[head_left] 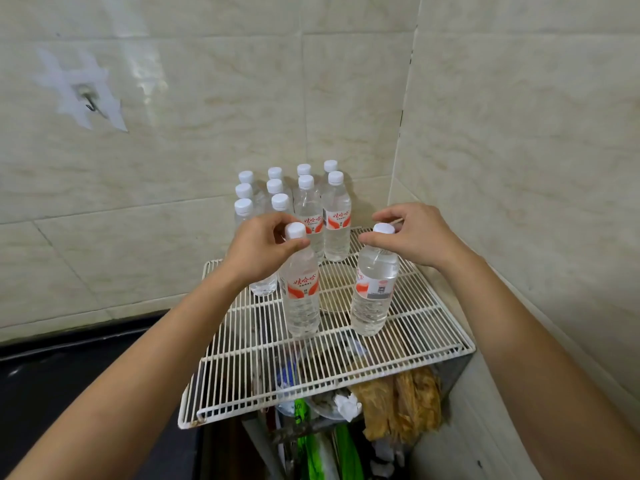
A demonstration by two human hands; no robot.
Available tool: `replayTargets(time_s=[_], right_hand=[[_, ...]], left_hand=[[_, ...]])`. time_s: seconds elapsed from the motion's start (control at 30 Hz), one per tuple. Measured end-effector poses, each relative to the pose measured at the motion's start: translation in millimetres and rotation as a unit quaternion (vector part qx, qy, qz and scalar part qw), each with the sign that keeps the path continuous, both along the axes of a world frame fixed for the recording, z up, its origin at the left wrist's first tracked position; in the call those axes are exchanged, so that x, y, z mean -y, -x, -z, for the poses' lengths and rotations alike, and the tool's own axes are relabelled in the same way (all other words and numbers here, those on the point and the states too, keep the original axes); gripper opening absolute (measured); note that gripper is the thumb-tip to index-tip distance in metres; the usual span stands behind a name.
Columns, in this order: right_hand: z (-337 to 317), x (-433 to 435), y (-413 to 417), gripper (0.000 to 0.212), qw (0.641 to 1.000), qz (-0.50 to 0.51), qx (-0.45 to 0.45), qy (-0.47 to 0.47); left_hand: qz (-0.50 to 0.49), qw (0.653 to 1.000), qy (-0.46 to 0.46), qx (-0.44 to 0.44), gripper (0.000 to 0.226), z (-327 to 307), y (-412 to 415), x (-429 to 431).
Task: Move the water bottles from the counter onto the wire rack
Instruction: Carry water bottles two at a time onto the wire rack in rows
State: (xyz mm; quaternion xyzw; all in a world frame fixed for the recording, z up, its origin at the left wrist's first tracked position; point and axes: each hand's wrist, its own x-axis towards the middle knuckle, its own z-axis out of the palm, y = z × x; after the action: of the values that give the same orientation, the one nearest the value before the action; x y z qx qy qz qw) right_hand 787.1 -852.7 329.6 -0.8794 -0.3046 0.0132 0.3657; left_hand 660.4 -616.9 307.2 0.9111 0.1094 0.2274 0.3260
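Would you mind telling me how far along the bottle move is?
Done: about ten bottles stand at the back of the wire rack. In hand: left hand grips one bottle, right hand a second bottle, by the necks. Left: releasing them; the visible counter holds none.

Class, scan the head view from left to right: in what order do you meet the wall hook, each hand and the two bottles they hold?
wall hook → left hand → left-hand bottle → right-hand bottle → right hand
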Motion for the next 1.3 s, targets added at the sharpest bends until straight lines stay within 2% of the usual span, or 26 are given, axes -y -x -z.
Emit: replayTargets(time_s=[0.13,0.37,0.47,0.73,0.83,0.93,1.13,1.3], right_hand=[[1.9,6.0,-9.9,0.042,0.995,0.085,0.052,0.014],[5.9,8.0,-20.3,0.038,0.995,0.091,0.037,0.017],[7.4,2.2,-26.1,0.041,0.993,0.092,0.061,0.045],[-1.8,-34.1,-46.8,0.023,0.988,-0.046,0.092,0.113],[-4.5,-50.3,-60.1,0.018,0.983,-0.079,0.102,0.129],[-4.9,-69.0,-69.1,0.028,0.981,-0.111,0.095,0.126],[8.4,-82.3,-81.6,0.039,0.990,-0.095,0.070,0.074],[8.1,-86.6,-78.1,0.068,0.975,-0.101,0.099,0.170]], left_hand=[[0.027,0.999,-0.031,0.000,0.029,-1.4,-12.9,4.8],[0.042,0.996,-0.080,-0.006,0.029,-15.7,-56.2,-0.8],[0.032,0.993,-0.116,-0.020,0.033,-23.9,-73.7,-11.0],[0.015,0.989,-0.130,-0.072,0.034,-32.8,-106.1,-32.8],[0.019,0.990,-0.100,-0.097,0.034,-23.3,-113.5,-42.9],[0.032,0.993,-0.072,-0.088,0.035,-17.4,-117.9,-48.6],[0.056,0.987,-0.125,-0.079,0.043,-7.1,-116.7,-54.1],[0.067,0.984,-0.145,-0.082,0.041,-7.3,-117.8,-50.7]])
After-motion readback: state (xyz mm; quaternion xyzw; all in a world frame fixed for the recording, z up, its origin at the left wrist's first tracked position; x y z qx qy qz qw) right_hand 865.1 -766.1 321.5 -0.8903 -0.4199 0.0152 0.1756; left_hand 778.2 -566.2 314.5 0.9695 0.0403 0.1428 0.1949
